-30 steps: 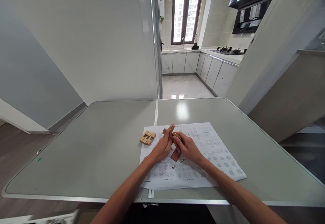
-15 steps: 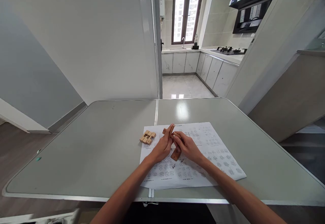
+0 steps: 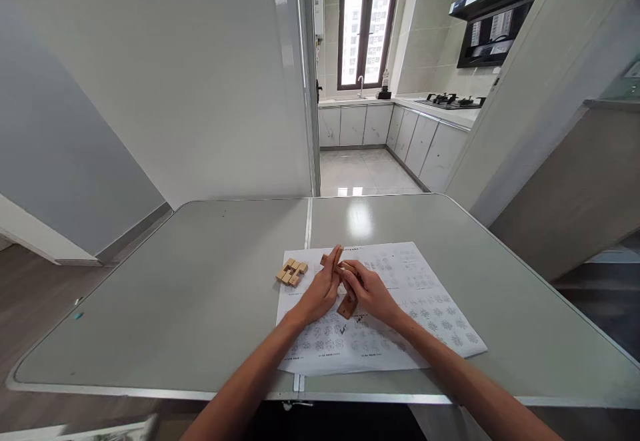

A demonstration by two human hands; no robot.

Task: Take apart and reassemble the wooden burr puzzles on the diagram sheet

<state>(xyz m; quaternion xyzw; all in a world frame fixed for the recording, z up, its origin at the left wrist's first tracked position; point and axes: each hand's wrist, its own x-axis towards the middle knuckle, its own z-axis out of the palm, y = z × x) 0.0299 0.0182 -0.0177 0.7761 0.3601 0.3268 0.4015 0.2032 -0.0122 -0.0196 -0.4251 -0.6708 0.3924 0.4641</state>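
Note:
My left hand [image 3: 321, 292] has its fingers together and pointing away from me, closed against brown wooden puzzle pieces [image 3: 324, 259] that show at its far side. My right hand [image 3: 369, 289] meets it from the right, bent fingers and thumb closed on the same wooden pieces; the exact grip is hidden. A darker brown wooden block [image 3: 347, 307] slants down below the hands, over the paper. Left of my hands, light wooden notched blocks [image 3: 286, 275] lie grouped at the paper's edge. Under everything is a white sheet [image 3: 313, 363] printed with small diagrams and pen ticks.
The sheet lies on a grey-green folding table [image 3: 200, 294] with a metal seam [image 3: 309, 221] down its middle. A small teal bit [image 3: 78, 316] is near the left edge. Beyond stand a white panel [image 3: 225, 94] and a kitchen with a hob [image 3: 453, 100].
The view has tilted up very slightly, so everything sits a little lower. Both hands keep nearly the same hold on the wooden pieces.

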